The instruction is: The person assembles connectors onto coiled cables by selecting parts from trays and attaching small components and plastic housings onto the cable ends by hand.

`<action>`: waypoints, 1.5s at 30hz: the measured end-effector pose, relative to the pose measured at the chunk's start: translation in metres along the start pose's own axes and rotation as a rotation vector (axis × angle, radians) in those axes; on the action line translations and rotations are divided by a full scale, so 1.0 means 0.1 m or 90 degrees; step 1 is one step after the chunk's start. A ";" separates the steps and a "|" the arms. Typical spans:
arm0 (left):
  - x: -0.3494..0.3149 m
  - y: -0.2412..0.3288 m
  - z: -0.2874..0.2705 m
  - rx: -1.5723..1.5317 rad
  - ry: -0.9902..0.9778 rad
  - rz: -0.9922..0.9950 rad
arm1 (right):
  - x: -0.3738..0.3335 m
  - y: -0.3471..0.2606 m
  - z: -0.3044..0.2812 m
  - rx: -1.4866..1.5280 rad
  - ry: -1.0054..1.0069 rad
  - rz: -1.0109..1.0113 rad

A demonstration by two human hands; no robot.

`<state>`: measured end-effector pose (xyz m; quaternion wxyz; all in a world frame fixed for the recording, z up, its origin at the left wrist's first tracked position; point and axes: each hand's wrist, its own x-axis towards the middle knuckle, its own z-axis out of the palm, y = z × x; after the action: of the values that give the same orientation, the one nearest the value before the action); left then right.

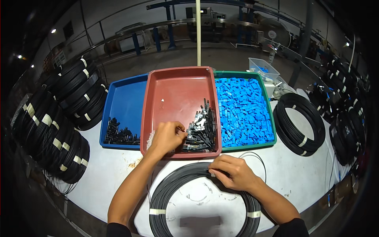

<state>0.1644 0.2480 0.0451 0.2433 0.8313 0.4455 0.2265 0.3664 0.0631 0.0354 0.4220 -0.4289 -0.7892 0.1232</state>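
We note our left hand [170, 136] inside the red rectangular plastic tray [177, 89], wrist over its near rim, far wall well beyond. Fingers curl beside slim black-and-silver pieces [202, 128]; we cannot tell their hold. Our right hand [235, 173], thumb and fingertips close together, contents unclear, meets the round black cable coil's [173, 181] far edge.

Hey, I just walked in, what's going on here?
A person is working with both hands at a white table. The left hand is in the red tray, beside a pile of small black and silvery parts; whether it holds one is unclear. The right hand is over the far side of a taped black cable coil. Behind them, a green tray is full of blue pieces.
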 end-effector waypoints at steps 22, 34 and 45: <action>0.21 -0.01 0.02 -0.196 -0.037 -0.191 | 0.04 0.03 0.01 -0.034 -0.011 0.042; -0.52 0.03 -0.19 -0.696 -0.071 -0.028 | -0.01 0.02 0.02 -0.037 0.013 0.017; -0.84 0.06 0.15 -0.735 -0.081 0.084 | -0.01 0.01 0.02 -0.011 0.032 -0.051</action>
<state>0.1346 0.1708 0.0235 0.6688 0.6018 0.1819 0.3968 0.3656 0.0633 0.0327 0.4424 -0.4035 -0.7960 0.0887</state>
